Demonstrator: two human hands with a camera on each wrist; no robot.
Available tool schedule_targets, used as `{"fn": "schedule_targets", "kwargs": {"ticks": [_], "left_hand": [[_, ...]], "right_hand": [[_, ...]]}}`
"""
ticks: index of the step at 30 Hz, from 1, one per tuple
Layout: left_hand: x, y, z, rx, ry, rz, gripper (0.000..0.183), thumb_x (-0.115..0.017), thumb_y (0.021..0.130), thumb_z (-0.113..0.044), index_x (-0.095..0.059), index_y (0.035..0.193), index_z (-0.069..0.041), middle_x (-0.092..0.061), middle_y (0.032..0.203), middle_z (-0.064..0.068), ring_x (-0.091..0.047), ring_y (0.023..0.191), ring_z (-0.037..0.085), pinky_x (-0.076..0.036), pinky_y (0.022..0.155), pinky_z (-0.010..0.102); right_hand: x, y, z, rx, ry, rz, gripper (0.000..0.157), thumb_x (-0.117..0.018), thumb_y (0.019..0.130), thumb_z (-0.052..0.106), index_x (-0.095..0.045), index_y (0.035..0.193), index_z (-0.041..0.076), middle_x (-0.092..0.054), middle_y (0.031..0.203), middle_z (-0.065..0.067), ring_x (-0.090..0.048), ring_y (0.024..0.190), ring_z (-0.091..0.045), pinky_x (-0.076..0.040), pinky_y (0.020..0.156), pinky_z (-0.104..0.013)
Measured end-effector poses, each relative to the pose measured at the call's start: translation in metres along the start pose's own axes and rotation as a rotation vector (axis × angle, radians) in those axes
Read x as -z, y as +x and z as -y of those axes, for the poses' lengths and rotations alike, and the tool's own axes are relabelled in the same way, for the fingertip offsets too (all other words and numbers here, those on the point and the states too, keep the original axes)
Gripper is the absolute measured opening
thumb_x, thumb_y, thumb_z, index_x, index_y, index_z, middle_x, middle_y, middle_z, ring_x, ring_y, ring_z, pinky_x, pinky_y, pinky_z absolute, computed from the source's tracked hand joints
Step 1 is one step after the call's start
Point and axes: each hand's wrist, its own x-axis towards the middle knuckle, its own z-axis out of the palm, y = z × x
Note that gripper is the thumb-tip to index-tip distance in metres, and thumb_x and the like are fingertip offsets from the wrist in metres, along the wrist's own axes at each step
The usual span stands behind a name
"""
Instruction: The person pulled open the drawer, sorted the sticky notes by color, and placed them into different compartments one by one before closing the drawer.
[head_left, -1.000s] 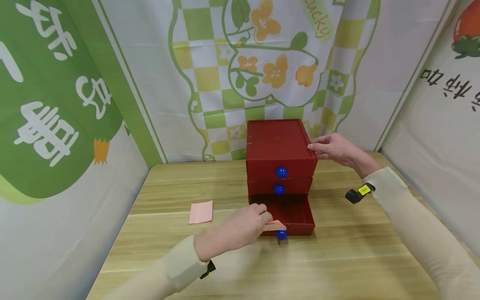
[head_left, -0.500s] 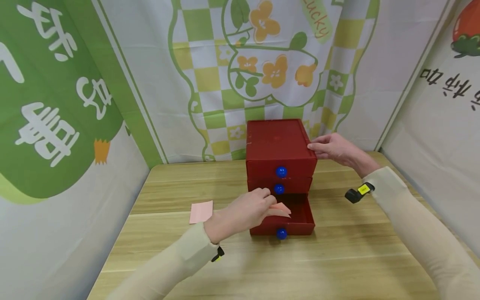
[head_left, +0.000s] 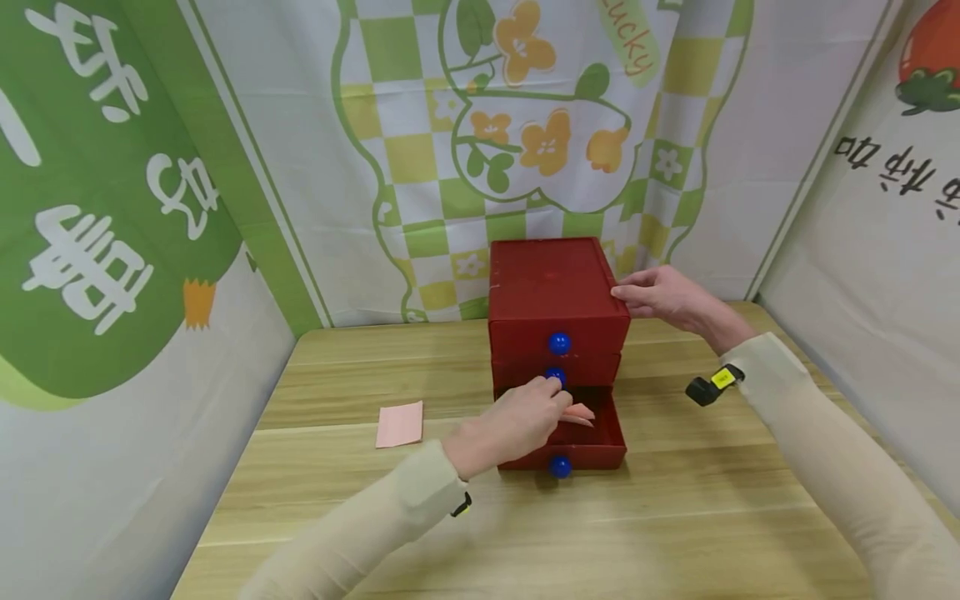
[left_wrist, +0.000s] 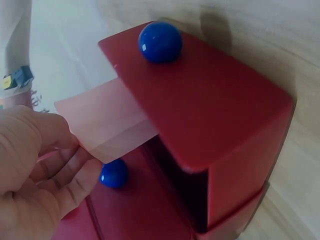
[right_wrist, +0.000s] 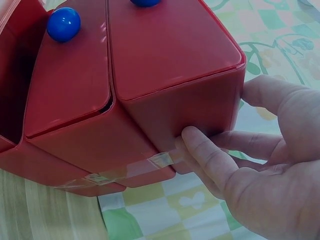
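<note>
A red three-drawer cabinet point(head_left: 551, 275) with blue ball knobs stands on the table, its bottom drawer point(head_left: 596, 457) pulled out. Over that drawer, my left hand point(head_left: 528, 417) pinches a folded-looking salmon-pink paper note point(head_left: 579, 414) between thumb and fingers. In the left wrist view the note point(left_wrist: 107, 120) extends from the fingertips to behind the drawer front. My right hand point(head_left: 671, 302) rests against the cabinet's upper right side. Its thumb lies at the top edge and its extended fingers touch the side wall point(right_wrist: 185, 107) in the right wrist view.
A flat pink sticky note point(head_left: 400, 424) lies on the wooden table point(head_left: 322, 492), left of the cabinet. Behind the cabinet hangs a patterned cloth point(head_left: 420, 158). Cloth walls also flank both table sides. Clear tape point(right_wrist: 160, 160) runs along the cabinet's side.
My left hand has moved right and farther in, carrying the pink note from the drawer's front rim to over its inside. The right hand stays at the cabinet.
</note>
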Motion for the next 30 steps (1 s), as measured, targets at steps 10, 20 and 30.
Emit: {"fn": "schedule_targets", "kwargs": {"ticks": [10,20,30], "left_hand": [[-0.012,0.015,-0.013,0.083,0.079,0.030,0.017,-0.058,0.086,-0.017,-0.062,0.102,-0.013,-0.052,0.087,-0.001,-0.043,0.074,0.011,-0.046,0.059,0.015],[-0.030,0.030,-0.027,0.109,0.137,0.101,0.019,-0.062,0.084,-0.022,-0.062,0.102,-0.016,-0.053,0.088,0.000,-0.046,0.072,0.011,-0.048,0.059,0.015],[-0.033,0.031,-0.026,0.083,0.051,0.116,0.021,-0.061,0.084,-0.023,-0.063,0.104,-0.018,-0.055,0.088,-0.001,-0.050,0.073,0.010,-0.050,0.065,0.017]], "right_hand": [[-0.001,-0.001,0.001,0.004,-0.004,-0.002,0.056,-0.063,0.082,0.030,-0.046,0.123,-0.004,-0.058,0.110,-0.015,-0.059,0.098,-0.025,-0.051,0.081,-0.030],[-0.002,-0.001,0.000,0.006,-0.002,-0.003,0.054,-0.062,0.083,0.028,-0.047,0.123,-0.004,-0.057,0.112,-0.016,-0.061,0.095,-0.021,-0.050,0.083,-0.032],[-0.001,-0.001,-0.002,0.006,-0.027,-0.013,0.055,-0.062,0.082,0.031,-0.047,0.123,-0.003,-0.055,0.114,-0.017,-0.060,0.095,-0.020,-0.050,0.083,-0.032]]}}
